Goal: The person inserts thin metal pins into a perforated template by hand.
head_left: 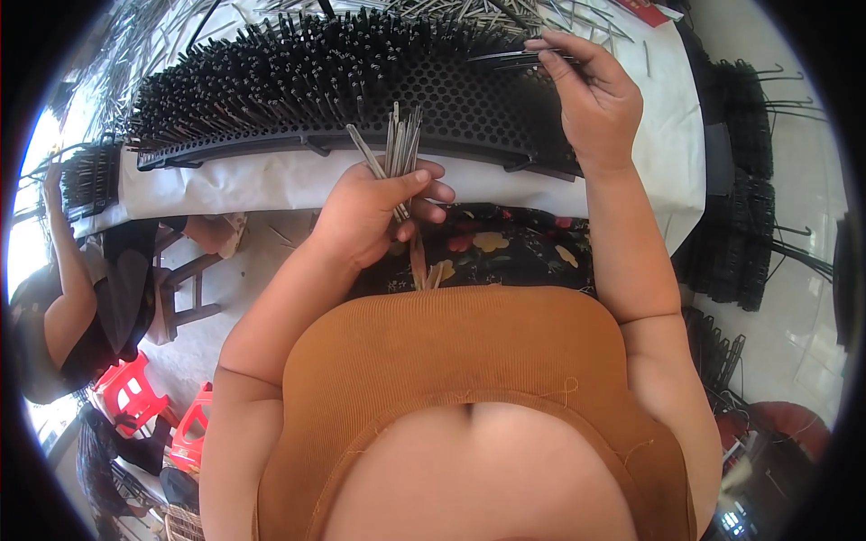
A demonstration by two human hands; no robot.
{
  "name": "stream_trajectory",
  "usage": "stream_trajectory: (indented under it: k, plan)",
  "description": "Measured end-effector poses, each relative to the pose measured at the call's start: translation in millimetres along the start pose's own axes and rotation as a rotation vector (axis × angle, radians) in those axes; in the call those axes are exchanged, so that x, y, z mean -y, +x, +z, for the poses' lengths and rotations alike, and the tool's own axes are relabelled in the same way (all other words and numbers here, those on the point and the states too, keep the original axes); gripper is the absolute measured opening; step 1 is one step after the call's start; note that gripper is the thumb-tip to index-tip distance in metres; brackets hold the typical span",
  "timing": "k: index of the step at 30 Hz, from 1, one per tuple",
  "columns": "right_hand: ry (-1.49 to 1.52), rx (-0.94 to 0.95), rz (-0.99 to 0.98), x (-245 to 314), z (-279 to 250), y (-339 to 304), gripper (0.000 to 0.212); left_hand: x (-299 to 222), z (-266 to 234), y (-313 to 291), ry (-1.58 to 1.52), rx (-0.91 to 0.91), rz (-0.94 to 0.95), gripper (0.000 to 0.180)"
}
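Observation:
My left hand is closed round a bundle of thin grey metal rods, which fan upward just in front of the black perforated rack. Dark slender rods stand densely in the rack's holes over its left and middle parts, while bare holes show toward the right. Over the rack's right end, my right hand pinches a few thin dark rods between thumb and fingers, their ends pointing left. How many rods it holds cannot be made out.
Loose metal rods lie heaped behind the rack on a white-covered table. More black racks with hooked wires stand at the right. On the left, a person sits near a wooden stool and red plastic stools.

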State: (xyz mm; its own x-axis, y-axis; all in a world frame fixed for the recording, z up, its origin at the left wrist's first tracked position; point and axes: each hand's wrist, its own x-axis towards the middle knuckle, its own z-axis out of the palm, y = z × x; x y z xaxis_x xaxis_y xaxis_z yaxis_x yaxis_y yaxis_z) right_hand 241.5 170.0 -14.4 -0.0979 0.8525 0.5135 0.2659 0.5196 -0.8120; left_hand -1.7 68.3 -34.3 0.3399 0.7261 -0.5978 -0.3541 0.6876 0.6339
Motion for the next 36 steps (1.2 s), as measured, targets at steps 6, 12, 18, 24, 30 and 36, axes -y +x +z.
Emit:
stream_trajectory:
  k: [6, 12, 18, 24, 30, 36]
  plan:
    - [-0.328, 0.138, -0.287, 3.8, 20.9, 7.1, 0.020, -0.4, 1.4, 0.3, 0.024, -0.009, -0.001, 0.025]
    - [-0.194, 0.074, -0.501, 3.9, 45.0, 38.6, 0.023, 0.3, 3.1, 0.0, 0.044, -0.020, 0.009, 0.023]
    - [-0.190, 0.070, -0.425, 0.9, 31.9, 38.0, 0.024, 0.2, 5.0, 0.0, 0.059, -0.037, 0.006, 0.022]
    - [-0.394, 0.251, -0.242, 25.7, 22.0, 35.1, 0.023, 2.6, 3.2, 2.2, 0.064, -0.016, 0.006, 0.024]
    - [-0.485, 0.341, -0.257, 25.2, 22.2, 40.1, 0.026, 5.0, 4.3, 4.7, 0.068, -0.004, 0.011, 0.025]
    - [-0.574, 0.274, -0.349, 16.4, 21.3, 36.9, 0.025, 4.8, 6.6, 2.3, 0.058, 0.030, 0.043, 0.029]
